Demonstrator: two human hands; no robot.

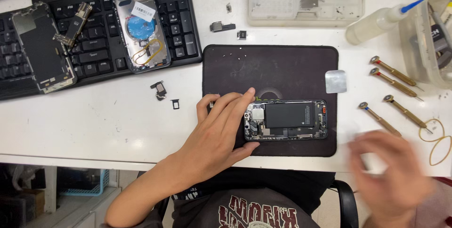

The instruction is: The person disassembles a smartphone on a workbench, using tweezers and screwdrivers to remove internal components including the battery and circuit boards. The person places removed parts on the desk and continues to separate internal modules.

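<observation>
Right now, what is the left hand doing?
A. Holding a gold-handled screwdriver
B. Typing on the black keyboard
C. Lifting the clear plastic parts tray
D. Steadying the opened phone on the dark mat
D. The left hand lies over the left end of the opened phone with the black battery showing, which rests on the dark rectangular work mat; the gold-handled screwdrivers lie untouched to the right.

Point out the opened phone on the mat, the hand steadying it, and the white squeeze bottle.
Opened black phone (pixel 286 120), head view: on its black battery.
Left hand (pixel 219 129), head view: back of hand, at the phone's left end.
White plastic squeeze bottle (pixel 374 24), head view: mid-body.
</observation>
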